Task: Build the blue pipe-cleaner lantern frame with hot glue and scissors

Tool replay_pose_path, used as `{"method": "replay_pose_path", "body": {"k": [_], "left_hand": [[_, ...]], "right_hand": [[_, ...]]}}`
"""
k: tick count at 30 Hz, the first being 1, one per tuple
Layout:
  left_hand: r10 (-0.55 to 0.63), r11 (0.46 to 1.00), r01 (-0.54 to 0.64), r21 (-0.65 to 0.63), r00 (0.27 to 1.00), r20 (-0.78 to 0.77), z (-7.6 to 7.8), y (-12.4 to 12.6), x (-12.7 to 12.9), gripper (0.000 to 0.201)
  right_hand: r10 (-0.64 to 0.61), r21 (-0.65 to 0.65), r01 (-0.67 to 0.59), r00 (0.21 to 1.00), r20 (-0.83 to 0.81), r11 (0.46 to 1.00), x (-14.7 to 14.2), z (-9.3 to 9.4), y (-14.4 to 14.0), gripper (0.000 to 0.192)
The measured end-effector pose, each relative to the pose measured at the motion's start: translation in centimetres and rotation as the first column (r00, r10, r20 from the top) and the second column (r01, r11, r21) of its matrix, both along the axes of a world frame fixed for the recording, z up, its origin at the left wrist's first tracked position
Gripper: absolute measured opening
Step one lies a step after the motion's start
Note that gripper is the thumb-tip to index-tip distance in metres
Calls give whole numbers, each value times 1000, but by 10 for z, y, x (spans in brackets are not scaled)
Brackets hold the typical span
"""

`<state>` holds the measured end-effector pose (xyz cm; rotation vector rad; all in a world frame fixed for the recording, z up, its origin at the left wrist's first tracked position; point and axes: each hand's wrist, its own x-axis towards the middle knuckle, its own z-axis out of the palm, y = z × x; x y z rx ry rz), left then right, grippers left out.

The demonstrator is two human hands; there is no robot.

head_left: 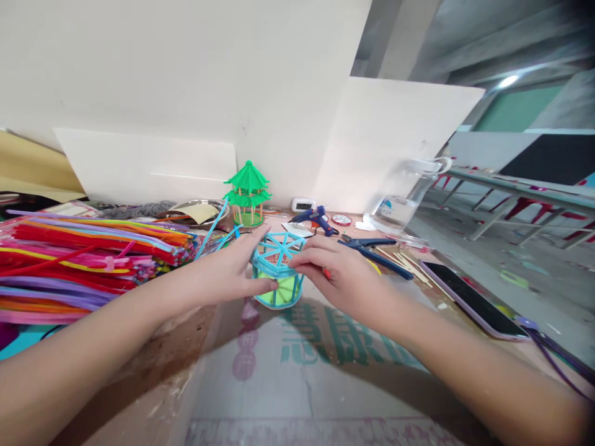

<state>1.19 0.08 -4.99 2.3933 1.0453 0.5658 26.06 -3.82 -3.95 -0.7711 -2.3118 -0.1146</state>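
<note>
on the table (297,384), both hands grip a blue lantern frame (277,270).

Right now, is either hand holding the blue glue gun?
No. The glue gun lies on the table behind both hands, which grip the blue lantern frame.

Both hands (237,269) (341,275) around a blue pipe-cleaner lantern frame (277,271) beside piled pipe cleaners (88,257).
</note>
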Motion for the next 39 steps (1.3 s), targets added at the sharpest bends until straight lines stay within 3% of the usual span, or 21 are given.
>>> {"method": "replay_pose_path", "body": {"k": [3, 6, 11, 14, 20, 27, 33, 39], "left_hand": [[-8, 998, 9, 63, 1000, -16, 3, 1, -5, 95], [4, 976, 3, 217, 999, -33, 10, 2, -10, 89], [-60, 854, 61, 517, 998, -18, 22, -1, -10, 27], [-132, 789, 118, 603, 991, -21, 23, -5, -5, 21], [-202, 738, 183, 649, 978, -46, 23, -10, 2, 21], [-155, 739, 155, 655, 986, -59, 21, -11, 1, 19], [-154, 726, 150, 672, 987, -54, 20, -11, 2, 19], [-132, 745, 136, 653, 990, -55, 19, -13, 2, 23]], "right_hand": [[-24, 15, 24, 999, 22, 1000, 0, 0, -1, 16], [-25, 7, 25, 998, 50, 1000, 0, 2, -2, 17], [-44, 33, 41, 996, 81, 999, 0, 1, -4, 20], [-36, 66, 30, 995, 90, 997, 1, 0, -4, 22], [-18, 21, 16, 993, 120, 1000, 2, 0, -3, 24], [-16, -38, 18, 999, 37, 999, 8, 3, 7, 20], [-45, -104, 53, 996, 75, 993, 15, 11, 11, 12], [-21, -74, 25, 998, 51, 997, 11, 9, 7, 14]]}}
